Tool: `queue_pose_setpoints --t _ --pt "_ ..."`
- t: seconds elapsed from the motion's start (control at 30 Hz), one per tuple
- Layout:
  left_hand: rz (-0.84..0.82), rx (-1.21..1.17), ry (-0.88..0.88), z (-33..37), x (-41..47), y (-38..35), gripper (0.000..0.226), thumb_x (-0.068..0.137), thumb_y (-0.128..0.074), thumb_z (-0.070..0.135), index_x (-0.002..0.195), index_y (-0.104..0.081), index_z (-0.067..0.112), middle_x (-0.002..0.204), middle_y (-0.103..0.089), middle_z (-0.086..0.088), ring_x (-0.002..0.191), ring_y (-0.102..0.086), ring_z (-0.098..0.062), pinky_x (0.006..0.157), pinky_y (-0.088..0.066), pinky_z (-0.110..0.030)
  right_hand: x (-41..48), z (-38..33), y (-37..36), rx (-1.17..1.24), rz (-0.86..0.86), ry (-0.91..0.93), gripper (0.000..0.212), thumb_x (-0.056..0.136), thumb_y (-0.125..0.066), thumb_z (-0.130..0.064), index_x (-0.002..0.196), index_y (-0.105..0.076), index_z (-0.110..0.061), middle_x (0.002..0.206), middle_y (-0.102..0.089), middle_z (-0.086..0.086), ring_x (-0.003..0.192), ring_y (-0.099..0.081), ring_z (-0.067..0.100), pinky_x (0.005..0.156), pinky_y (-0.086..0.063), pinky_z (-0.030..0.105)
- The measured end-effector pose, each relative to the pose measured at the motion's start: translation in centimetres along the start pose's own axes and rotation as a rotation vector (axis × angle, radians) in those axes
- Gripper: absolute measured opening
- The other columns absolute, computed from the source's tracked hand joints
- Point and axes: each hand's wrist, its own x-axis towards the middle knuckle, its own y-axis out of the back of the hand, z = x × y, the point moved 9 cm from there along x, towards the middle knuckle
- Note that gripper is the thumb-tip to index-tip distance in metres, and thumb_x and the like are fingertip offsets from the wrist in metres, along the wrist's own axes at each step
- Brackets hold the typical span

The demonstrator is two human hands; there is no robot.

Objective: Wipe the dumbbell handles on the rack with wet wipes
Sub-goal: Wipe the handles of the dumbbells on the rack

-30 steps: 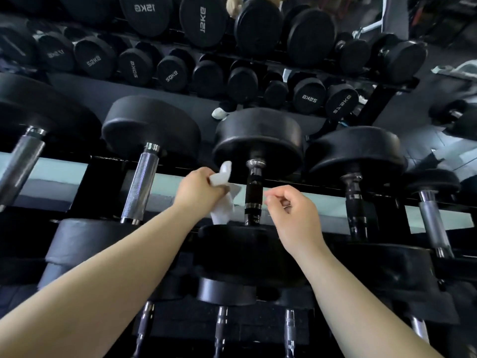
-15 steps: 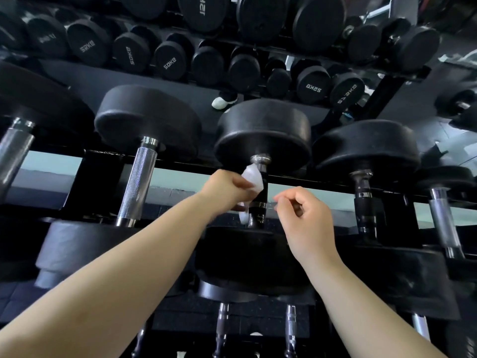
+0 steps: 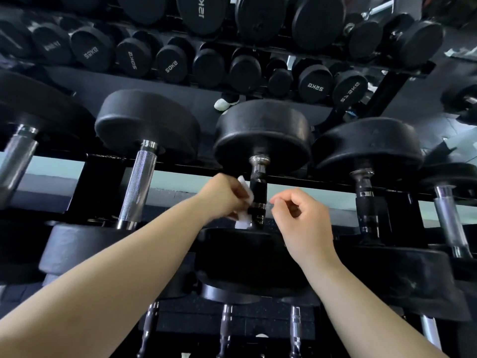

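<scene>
Gym rack [image 3: 77, 187], left hand [image 3: 222, 195] gripping wet wipe [image 3: 243, 224] against dumbbell handle [image 3: 258, 192], right hand [image 3: 304, 223] curled empty just beside

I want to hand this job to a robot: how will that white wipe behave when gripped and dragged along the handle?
Probably floppy: the wipe hangs crumpled below the left hand. Likely very light, since that hand alone holds it. It may bunch against the handle rather than stay flat.

Matt black rubber heads [image 3: 263, 133], a knurled chrome handle [image 3: 138, 186] (glossy), soft white wipe [image 3: 245, 192].
</scene>
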Motion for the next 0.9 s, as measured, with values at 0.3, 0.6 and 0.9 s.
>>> queue_pose_setpoints --t 0.3,0.6,0.9 --pt "0.174 -0.075 -0.008 0.5 2.4 1.8 0.028 0.081 -0.063 0.000 0.060 -0.056 0.018 0.055 -0.054 0.005 0.053 -0.056 -0.012 0.050 -0.052 -0.020 -0.1 -0.2 0.1 0.000 0.017 0.003 0.028 0.083 -0.053 -0.011 0.065 -0.056 -0.032 0.061 -0.058 -0.013 0.065 -0.053 -0.004 0.058 -0.041 0.009" --pt "0.233 -0.198 -0.020 -0.3 2.0 2.0 0.016 0.082 -0.061 0.002 0.071 -0.058 0.013 0.060 -0.054 0.002 0.062 -0.055 -0.015 0.067 -0.049 -0.027 0.0 0.1 0.0 -0.002 0.007 -0.003 0.031 0.082 -0.052 -0.010 0.062 -0.054 -0.033 0.059 -0.058 -0.027 0.057 -0.052 -0.002 0.052 -0.039 0.009" --pt "-0.111 -0.483 0.144 -2.7 1.5 -2.1 0.032 0.086 -0.037 -0.014 0.065 -0.046 0.009 0.045 -0.055 -0.002 0.047 -0.055 -0.013 0.055 -0.050 -0.024 0.0 0.2 0.0 0.006 0.010 -0.032 0.031 0.082 -0.053 -0.008 0.063 -0.055 -0.032 0.053 -0.057 -0.023 0.053 -0.051 -0.001 0.049 -0.039 0.010"
